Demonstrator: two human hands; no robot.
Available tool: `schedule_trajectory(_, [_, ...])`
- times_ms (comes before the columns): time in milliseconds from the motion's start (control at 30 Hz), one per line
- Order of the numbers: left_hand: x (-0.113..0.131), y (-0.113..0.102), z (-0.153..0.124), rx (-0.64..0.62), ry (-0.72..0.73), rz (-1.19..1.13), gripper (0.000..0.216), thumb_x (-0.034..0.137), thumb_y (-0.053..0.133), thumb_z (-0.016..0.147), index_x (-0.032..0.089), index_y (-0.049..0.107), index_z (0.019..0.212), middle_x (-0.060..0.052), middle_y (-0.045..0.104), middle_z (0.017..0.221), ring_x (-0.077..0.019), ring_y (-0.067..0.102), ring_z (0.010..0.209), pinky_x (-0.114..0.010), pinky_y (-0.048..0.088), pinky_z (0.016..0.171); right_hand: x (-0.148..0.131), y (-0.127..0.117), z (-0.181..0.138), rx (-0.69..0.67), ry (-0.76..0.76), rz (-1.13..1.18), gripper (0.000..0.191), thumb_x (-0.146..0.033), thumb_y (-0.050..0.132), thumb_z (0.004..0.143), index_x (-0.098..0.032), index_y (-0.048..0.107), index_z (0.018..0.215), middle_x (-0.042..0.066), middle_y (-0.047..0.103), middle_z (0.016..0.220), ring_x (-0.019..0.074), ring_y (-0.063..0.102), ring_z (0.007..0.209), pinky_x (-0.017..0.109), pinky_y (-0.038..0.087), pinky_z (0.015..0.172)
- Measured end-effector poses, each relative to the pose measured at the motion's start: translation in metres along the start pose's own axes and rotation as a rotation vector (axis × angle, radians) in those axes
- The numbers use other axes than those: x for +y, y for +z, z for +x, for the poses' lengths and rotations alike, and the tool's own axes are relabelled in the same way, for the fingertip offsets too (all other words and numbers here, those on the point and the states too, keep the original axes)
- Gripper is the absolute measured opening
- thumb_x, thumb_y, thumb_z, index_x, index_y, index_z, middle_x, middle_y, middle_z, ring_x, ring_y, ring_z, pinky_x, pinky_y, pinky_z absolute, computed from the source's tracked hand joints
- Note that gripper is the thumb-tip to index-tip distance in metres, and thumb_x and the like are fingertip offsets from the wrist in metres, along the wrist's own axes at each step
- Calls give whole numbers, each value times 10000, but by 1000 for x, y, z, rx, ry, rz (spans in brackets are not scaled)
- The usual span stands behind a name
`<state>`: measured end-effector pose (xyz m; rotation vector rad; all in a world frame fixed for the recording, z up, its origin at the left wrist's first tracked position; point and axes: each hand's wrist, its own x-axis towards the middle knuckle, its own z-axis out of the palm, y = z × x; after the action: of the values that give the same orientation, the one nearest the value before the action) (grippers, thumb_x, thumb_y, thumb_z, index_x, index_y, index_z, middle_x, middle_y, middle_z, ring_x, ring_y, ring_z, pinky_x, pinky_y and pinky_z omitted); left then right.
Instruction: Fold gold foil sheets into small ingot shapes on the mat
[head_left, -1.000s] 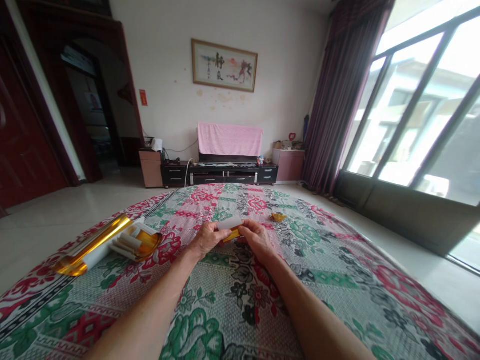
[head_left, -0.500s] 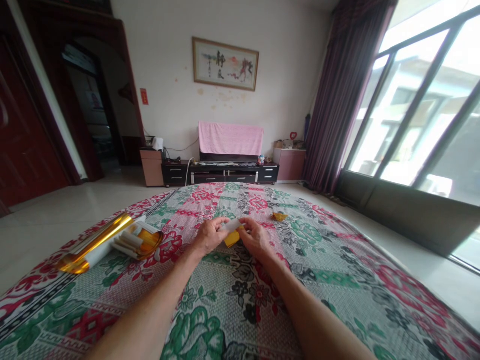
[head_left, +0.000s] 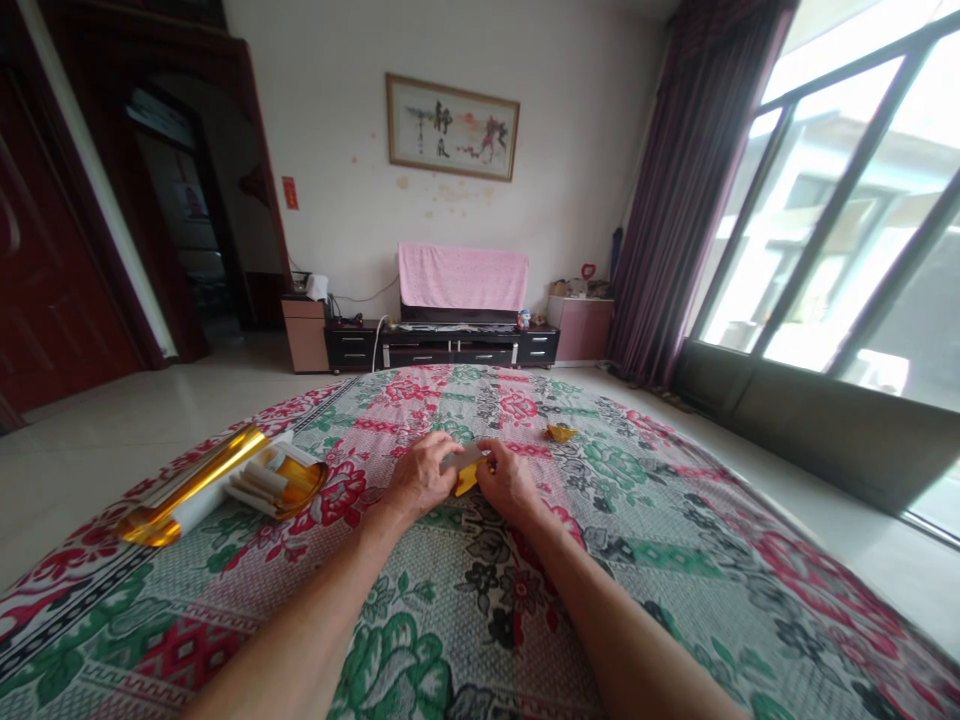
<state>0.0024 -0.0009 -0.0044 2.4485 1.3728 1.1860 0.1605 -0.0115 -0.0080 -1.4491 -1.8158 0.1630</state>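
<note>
Between my two hands is a small piece of gold foil paper, with its whitish back showing at the top and gold below. My left hand pinches its left side, fingers bent over the edge. On the other side my right hand grips it with thumb and curled fingers. The fingers hide part of the paper and its folds. Beyond my right hand, a small folded gold paper piece lies on the flowered cloth.
To the left lie a large roll of gold foil paper and several smaller rolled sheets. Past the cloth's far edge stands a low black cabinet with a pink towel above it. A window is on the right.
Both hands have lowered slightly onto the paper, and the left fingers now curl further over it. Less of the paper's white side shows. The other things stay where they were.
</note>
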Motion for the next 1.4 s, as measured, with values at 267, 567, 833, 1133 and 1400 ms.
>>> schedule_trajectory(267, [-8, 4, -2, -104, 51, 34, 135, 180, 572, 680, 212, 698, 716, -46, 617, 940, -190, 545, 902, -320, 405, 881, -1, 0, 0, -11, -16, -27, 344, -134, 461, 702, -162, 564, 1029, 42, 654, 784, 166, 578, 696, 235, 386, 645])
schedule_trajectory(567, [-7, 5, -3, -98, 71, 52, 107, 182, 581, 671, 216, 681, 690, -29, 634, 908, -173, 561, 869, -305, 407, 867, 5, 0, -4, 39, -165, -124, 194, -141, 522, 699, -196, 610, 863, 49, 575, 902, 169, 513, 843, 267, 354, 766])
schedule_trajectory(833, [-4, 2, -2, -123, 67, 56, 86, 203, 587, 680, 208, 672, 685, -37, 643, 908, -172, 566, 867, -303, 405, 853, -5, -18, -9, -19, -365, -201, 80, -221, 561, 743, -214, 635, 773, 38, 575, 937, 189, 454, 913, 328, 284, 830])
schedule_trajectory(1133, [-13, 6, -2, -80, 85, -10, 117, 155, 572, 674, 197, 679, 691, -40, 660, 892, -157, 592, 848, -276, 451, 820, 4, -9, -8, -134, -381, -102, 193, -96, 467, 762, -192, 634, 740, 27, 570, 752, 124, 505, 719, 232, 336, 706])
schedule_trajectory(1400, [-25, -1, -3, -67, 80, 5, 279, 28, 483, 624, 198, 690, 703, -33, 668, 919, -144, 598, 901, -264, 454, 872, 1, -8, -10, -111, -358, -90, 98, -185, 532, 763, -178, 620, 721, 18, 534, 724, 113, 485, 688, 220, 331, 655])
